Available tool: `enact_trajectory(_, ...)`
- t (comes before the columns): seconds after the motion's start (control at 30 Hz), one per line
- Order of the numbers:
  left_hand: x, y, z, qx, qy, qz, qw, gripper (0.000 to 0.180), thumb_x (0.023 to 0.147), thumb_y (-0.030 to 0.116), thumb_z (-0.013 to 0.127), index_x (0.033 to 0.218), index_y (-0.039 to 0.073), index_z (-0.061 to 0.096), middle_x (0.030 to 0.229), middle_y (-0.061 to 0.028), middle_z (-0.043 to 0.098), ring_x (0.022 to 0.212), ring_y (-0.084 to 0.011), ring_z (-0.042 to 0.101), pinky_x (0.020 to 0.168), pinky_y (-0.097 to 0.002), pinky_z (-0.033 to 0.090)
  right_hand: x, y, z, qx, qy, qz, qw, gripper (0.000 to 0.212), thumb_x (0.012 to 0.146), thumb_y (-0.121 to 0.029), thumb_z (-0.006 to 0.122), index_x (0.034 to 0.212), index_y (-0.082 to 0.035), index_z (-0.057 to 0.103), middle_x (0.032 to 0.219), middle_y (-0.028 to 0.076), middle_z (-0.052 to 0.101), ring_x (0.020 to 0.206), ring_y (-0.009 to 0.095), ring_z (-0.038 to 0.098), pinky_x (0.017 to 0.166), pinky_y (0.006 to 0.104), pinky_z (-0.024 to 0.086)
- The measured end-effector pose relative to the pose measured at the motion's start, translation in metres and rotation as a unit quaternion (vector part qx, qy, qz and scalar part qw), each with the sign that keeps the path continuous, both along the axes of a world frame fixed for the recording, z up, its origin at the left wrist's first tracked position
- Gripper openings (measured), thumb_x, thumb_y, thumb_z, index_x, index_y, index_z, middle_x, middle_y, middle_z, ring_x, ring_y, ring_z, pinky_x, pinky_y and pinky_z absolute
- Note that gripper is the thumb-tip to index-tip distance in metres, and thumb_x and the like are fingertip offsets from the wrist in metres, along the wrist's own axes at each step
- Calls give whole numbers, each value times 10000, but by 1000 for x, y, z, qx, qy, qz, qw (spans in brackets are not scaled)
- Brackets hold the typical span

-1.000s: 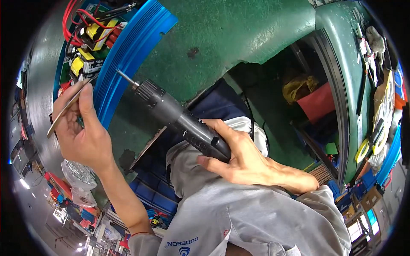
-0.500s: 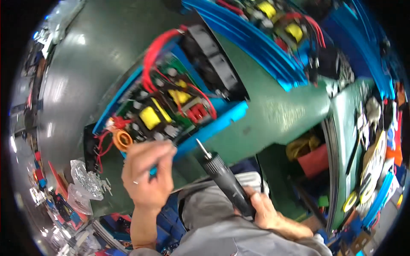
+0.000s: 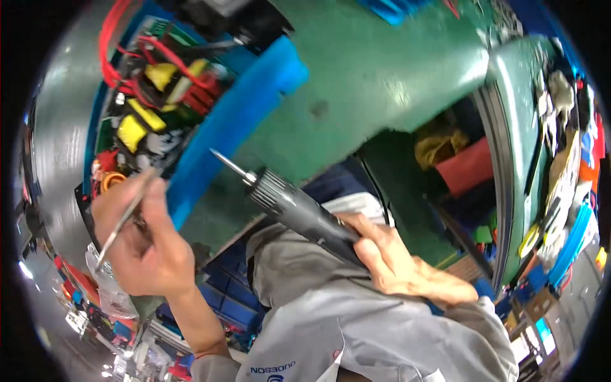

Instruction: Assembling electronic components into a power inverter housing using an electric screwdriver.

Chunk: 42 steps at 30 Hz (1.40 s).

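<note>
My right hand (image 3: 388, 254) is closed round the rear of a black electric screwdriver (image 3: 299, 213). The bit points up and left, a little off the near blue wall of an open metal housing (image 3: 216, 130). My left hand (image 3: 143, 235), slightly blurred, is closed on a slim grey metal tool (image 3: 121, 232) that slants across the fingers; its kind cannot be made out. That hand is by the housing's near left corner. Inside the housing lies a circuit board with yellow transformers (image 3: 132, 132), red wires (image 3: 109, 44) and an orange ring coil (image 3: 113, 181), partly behind the fingers.
A black fan (image 3: 219, 9) stands at the housing's far end. Another blue housing part (image 3: 394, 7) shows at the top edge. Left of my lap lies a clear plastic bag (image 3: 118, 302). A raised green-covered edge (image 3: 515, 127) borders an opening holding red and yellow items on the right.
The view has shifted, so the housing appears farther left and higher. The screwdriver now tilts more to the left. My left hand has turned, showing more of the slim tool.
</note>
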<state>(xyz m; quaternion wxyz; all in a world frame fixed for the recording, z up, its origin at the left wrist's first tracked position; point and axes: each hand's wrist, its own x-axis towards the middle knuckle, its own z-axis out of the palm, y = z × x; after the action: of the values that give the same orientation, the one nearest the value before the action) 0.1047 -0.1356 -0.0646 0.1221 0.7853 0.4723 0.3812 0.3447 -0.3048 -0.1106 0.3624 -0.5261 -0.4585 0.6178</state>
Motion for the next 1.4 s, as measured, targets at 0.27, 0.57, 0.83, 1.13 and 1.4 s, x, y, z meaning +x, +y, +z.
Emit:
enact_trajectory(0.27, 5, -4, -1, -3, 20, 36, 999, 137, 935, -54, 654, 1064, -93, 630, 984, -164, 688, 830, -181, 691, 747, -267, 606, 8, 3, 8, -88, 25, 43, 995, 466, 1076, -315, 372, 1378, 26, 474, 955, 212, 660, 847, 332, 671, 802, 402, 505)
enact_trajectory(0.57, 7, -9, 0, -3, 4, 64, 998, 142, 924, -27, 686, 1055, -70, 651, 964, -144, 703, 802, -159, 689, 740, -255, 586, 1, -1, 0, -66, 37, 35, 997, 493, 1080, -337, 369, 1353, 54, 495, 908, 223, 653, 802, 324, 673, 752, 405, 503)
enact_trajectory(0.83, 10, -9, 2, 0, 5, 65, 998, 141, 926, -20, 689, 1052, -63, 643, 960, -138, 697, 798, -158, 687, 729, -249, 583, -4, -2, 2, -61, 50, -8, 997, 537, 1083, -386, 341, 1372, 39, 494, 597, 88, 499, 558, 215, 545, 579, 358, 406)
enact_trajectory(1.13, 8, -10, 1, -14, -7, 62, 998, 141, 933, -47, 665, 1067, -69, 628, 975, -142, 686, 804, -152, 684, 739, -250, 587, -6, -3, 2, -81, 60, -4, 995, 541, 1086, -387, 324, 1368, 43, 493, 638, 101, 543, 582, 216, 558, 605, 345, 424)
enact_trajectory(1.4, 8, -11, -3, -18, 0, 59, 998, 159, 925, -71, 660, 1079, -77, 618, 977, -133, 672, 805, -149, 674, 731, -242, 574, -11, -8, 8, -11, -15, -14, 1000, 451, 1067, -303, 421, 1341, 51, 476, 839, 194, 641, 750, 330, 661, 727, 410, 505)
